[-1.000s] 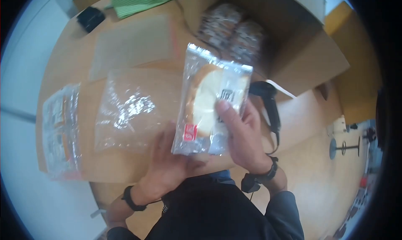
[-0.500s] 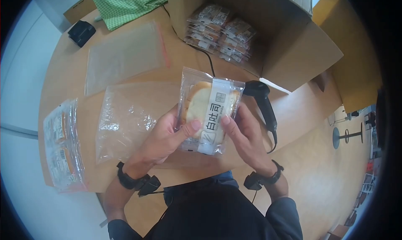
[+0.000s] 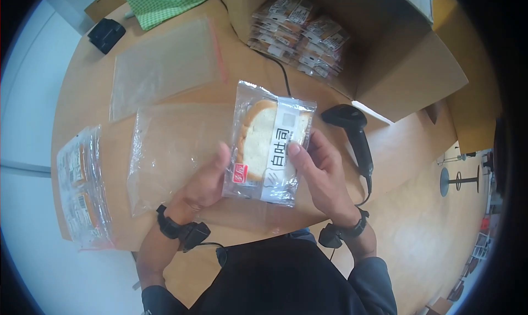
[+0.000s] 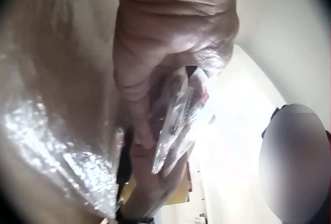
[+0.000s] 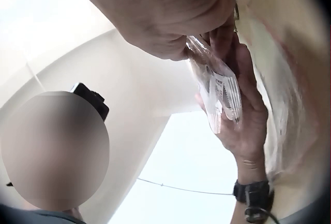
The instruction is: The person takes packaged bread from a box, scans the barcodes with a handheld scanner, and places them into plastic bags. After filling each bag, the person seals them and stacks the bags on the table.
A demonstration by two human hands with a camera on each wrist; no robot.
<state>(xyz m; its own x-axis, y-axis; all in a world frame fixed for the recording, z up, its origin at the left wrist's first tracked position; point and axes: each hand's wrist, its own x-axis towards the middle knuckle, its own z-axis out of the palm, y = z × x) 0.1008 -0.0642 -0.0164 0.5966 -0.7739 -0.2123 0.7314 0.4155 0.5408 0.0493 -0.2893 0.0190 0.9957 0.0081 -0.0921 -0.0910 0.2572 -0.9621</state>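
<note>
In the head view a clear packet of sliced white bread (image 3: 261, 142), with a white label band and a small red sticker, is held up over the near side of the table. My right hand (image 3: 324, 175) pinches its right edge, thumb on the front and fingers behind. At the lower left edge is my left hand (image 3: 206, 180), its thumb raised off the packet. The right wrist view shows the left hand (image 5: 245, 115) with straight fingers along the back of the packet (image 5: 220, 87). Its fingertips are hidden from the head view.
A flat clear bag (image 3: 165, 139) lies left of the hands, another with a red edge (image 3: 165, 65) beyond it. Filled packets in plastic (image 3: 82, 188) lie far left. Right stand a black handheld scanner (image 3: 355, 131) and an open carton (image 3: 407, 73) with stacked packets (image 3: 297, 34).
The left hand came up from beneath and held the packet with its thumb on the front; now that thumb is off it. The packet turned slightly, showing the red sticker again. The right hand keeps its grip.
</note>
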